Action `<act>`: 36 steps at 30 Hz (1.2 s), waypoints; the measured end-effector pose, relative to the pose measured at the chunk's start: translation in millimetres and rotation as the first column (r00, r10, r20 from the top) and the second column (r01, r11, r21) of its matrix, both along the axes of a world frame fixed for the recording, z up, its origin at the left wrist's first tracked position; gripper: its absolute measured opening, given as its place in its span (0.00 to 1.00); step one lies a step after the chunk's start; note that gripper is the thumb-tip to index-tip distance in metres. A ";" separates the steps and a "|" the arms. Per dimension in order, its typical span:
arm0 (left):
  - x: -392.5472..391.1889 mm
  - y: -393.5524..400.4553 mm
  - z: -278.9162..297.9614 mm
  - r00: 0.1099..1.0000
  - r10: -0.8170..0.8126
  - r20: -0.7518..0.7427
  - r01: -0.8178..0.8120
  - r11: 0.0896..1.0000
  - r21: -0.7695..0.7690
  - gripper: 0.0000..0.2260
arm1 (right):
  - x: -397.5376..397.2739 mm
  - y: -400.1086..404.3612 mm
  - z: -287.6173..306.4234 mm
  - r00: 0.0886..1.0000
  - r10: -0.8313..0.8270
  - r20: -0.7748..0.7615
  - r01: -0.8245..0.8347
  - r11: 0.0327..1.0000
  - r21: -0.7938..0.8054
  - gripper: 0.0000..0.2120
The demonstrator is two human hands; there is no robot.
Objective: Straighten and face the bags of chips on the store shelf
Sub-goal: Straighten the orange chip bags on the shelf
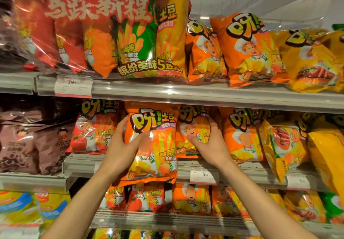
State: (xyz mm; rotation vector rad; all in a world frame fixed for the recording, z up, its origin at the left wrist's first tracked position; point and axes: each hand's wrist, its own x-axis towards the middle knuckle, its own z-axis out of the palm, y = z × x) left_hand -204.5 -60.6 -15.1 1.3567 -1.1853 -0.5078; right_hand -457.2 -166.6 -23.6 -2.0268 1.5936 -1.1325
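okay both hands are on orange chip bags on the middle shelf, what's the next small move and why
Probably push the front orange bag back onto the shelf: the left hand grips it, and its bottom hangs over the shelf edge, while the right hand holds the neighbouring bag aside.

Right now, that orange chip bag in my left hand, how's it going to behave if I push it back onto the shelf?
The orange chip bag looks puffed, so probably light and springy. Its glossy film may slip under your left hand. Its bottom overhangs the shelf edge, so it could tip forward.
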 end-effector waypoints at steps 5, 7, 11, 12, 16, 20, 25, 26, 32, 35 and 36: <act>-2.5 0.3 2.3 1.000 0.011 -0.007 -0.011 1.000 -0.002 0.36 | 12.9 -12.4 2.7 0.990 -0.100 -0.100 0.095 0.994 -0.053 0.48; -4.5 0.7 3.7 1.000 0.020 0.001 -0.020 1.000 -0.004 0.36 | 16.5 -18.6 -1.0 0.980 -0.134 -0.146 0.125 0.990 -0.068 0.48; -7.8 1.3 5.8 0.999 0.033 0.019 -0.032 0.999 -0.013 0.35 | 19.8 -30.0 -8.0 0.950 -0.129 -0.285 0.134 0.991 0.001 0.50; -7.6 1.1 5.9 0.999 0.035 0.023 -0.034 0.999 -0.010 0.35 | 19.2 -32.0 -7.0 0.942 -0.108 -0.317 0.124 0.992 0.030 0.51; -3.3 -0.3 3.5 0.999 0.017 0.034 -0.017 1.000 -0.003 0.36 | 6.8 -31.7 5.4 0.937 0.012 -0.350 0.028 0.994 0.107 0.53; -1.8 -1.0 3.4 0.999 0.014 0.039 -0.014 1.000 0.005 0.36 | -12.6 -24.0 19.3 0.878 0.166 -0.449 -0.098 0.981 0.169 0.54; -3.3 -2.7 3.2 0.999 0.002 0.042 -0.003 1.000 0.014 0.36 | -15.3 -26.0 12.5 0.806 0.144 -0.573 -0.127 0.989 0.070 0.43; -3.4 -2.6 3.2 0.999 0.003 0.043 -0.004 1.000 0.016 0.36 | -13.7 -26.5 8.8 0.813 0.109 -0.573 -0.121 0.993 0.017 0.42; 0.2 -3.2 1.2 0.999 -0.013 0.031 0.012 1.000 0.029 0.39 | 1.0 -31.6 -5.5 0.848 -0.031 -0.529 -0.028 0.994 -0.103 0.39; -2.3 -2.9 2.1 0.999 -0.015 0.038 0.014 1.000 0.021 0.36 | 7.3 -37.1 -5.6 0.821 -0.054 -0.568 -0.004 0.995 -0.101 0.36; -1.8 -3.5 1.5 0.999 -0.014 0.040 0.014 1.000 0.017 0.36 | 8.5 -38.0 -4.3 0.810 -0.055 -0.583 -0.003 0.995 -0.098 0.36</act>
